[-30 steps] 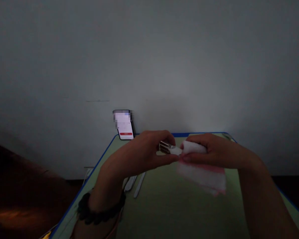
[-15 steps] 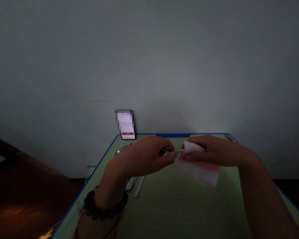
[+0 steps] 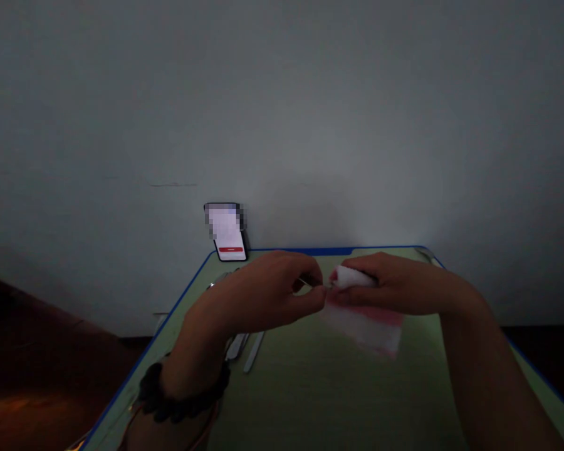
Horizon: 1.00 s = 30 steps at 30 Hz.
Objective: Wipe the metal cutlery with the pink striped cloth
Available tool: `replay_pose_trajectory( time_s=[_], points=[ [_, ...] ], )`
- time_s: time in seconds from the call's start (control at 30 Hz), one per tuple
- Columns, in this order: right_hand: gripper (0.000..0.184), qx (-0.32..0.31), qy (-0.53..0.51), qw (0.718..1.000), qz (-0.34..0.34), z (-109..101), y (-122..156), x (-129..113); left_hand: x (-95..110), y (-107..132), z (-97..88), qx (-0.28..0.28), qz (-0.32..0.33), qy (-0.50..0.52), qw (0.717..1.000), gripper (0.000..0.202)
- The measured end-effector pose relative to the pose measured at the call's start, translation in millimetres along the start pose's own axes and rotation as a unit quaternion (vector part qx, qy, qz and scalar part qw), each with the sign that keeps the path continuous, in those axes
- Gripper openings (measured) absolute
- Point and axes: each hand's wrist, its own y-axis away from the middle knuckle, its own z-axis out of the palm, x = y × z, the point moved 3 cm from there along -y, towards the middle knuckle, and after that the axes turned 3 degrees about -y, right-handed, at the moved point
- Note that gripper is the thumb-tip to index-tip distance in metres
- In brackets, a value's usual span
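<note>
My left hand pinches a thin, light-coloured utensil between thumb and fingers. Most of that utensil is hidden, so its kind cannot be made out. Just to the right, my right hand is closed on a white and pink cloth, bunched around the utensil's other end. The loose part of the cloth hangs below the right hand over the table. Partly behind my left wrist lie metal pieces that look like cutlery, among them a narrow flat handle.
A phone with a lit screen leans upright against the grey wall at the table's back left. The pale green table has a blue edge. Dark floor shows on the left.
Both hands, the cloth and the table appear slightly further left as the view shifts. My left fingers are a little nearer the cloth, with less of the utensil showing between.
</note>
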Motion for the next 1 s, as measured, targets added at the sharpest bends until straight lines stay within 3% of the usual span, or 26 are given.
replay_pose_trajectory(
  time_s=[0.2,0.37,0.6,1.0],
  points=[
    [0.023,-0.011,0.038,0.999,-0.032,3.2,-3.2,-4.1,-2.9,-2.7,1.5,0.005,-0.003,0.02,1.0,0.02],
    [0.024,-0.002,0.023,0.999,-0.039,1.0,-1.2,-6.9,-4.5,-0.9,-5.6,0.049,0.016,0.025,0.998,0.024],
    [0.023,0.022,0.023,0.999,-0.032,-1.6,-1.6,-4.9,-9.0,1.6,-11.7,0.063,0.018,0.018,0.998,0.028],
    [0.02,0.033,0.005,0.996,-0.083,-1.3,-3.0,-15.3,2.8,3.6,-14.3,0.082,0.036,0.058,0.994,0.02]
  ],
)
